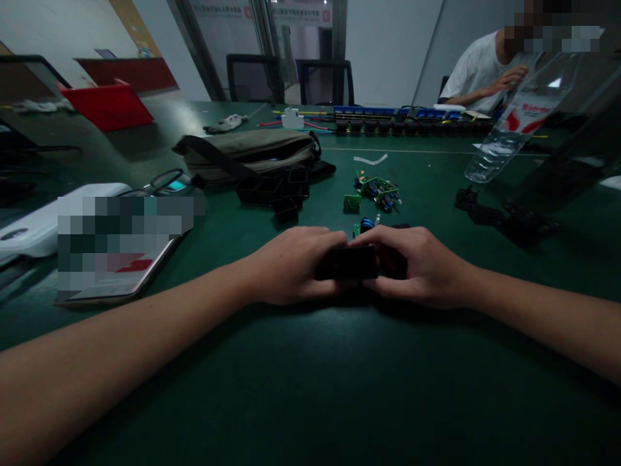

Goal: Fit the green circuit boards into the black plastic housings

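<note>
A small black case (pixel 356 262) is held low over the green table (pixel 310 382), in the middle of the view. My left hand (pixel 298 265) grips its left side, thumb below and fingers above. From the right, my right hand (pixel 420 265) closes on the same case with thumb and fingers. Just beyond the hands lies a small part with a blue ring (pixel 367 224), partly hidden by them. Farther off are a small green circuit board (pixel 352 204) and a heap of green circuit boards (pixel 381 191). Several black cases (pixel 286 194) are piled to the left of these.
Behind the black pile lies a grey-green bag (pixel 252 152). A phone-like device (pixel 145 272) and a white object (pixel 43 217) are at the left. A clear bottle (pixel 524 123) stands at the right. A person in a white shirt (pixel 473 68) sits across the table.
</note>
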